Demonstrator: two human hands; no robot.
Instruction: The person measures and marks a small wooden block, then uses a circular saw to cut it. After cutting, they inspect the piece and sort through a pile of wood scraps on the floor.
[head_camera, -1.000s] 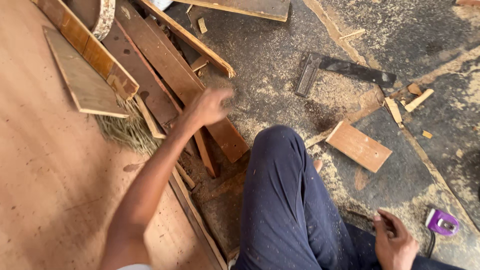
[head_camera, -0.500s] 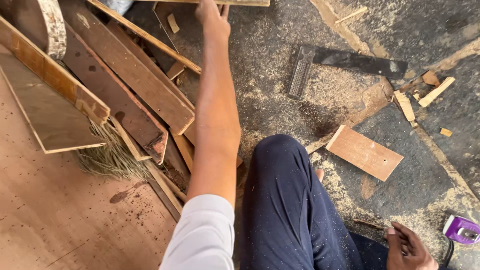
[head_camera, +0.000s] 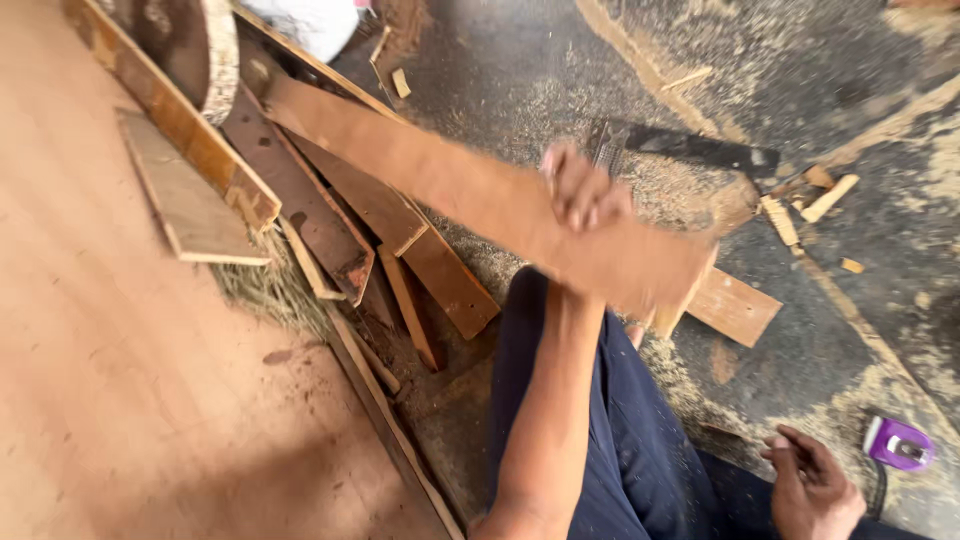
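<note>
Left hand (head_camera: 585, 195): fingers wrapped tight around a long flat reddish-brown wooden plank (head_camera: 470, 195), gripping it near its right end.
Plank position: held off the floor, slanting from upper left to lower right above the dark-trousered knee (head_camera: 600, 400); blurred.
Right hand (head_camera: 810, 485): at lower right, fingers loosely curled, resting near the floor; whether it holds anything, cannot tell.
Nearby: small purple tool (head_camera: 898, 443) just beside the right hand.
Floor: stacked brown boards (head_camera: 330, 215) at left, black-handled saw (head_camera: 690, 150) in sawdust, short rectangular wooden offcut (head_camera: 735, 305).

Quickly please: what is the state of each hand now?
Left hand: closed around a long wooden board, holding it up.
Right hand: low near the floor; whether it holds anything cannot be told.
</note>
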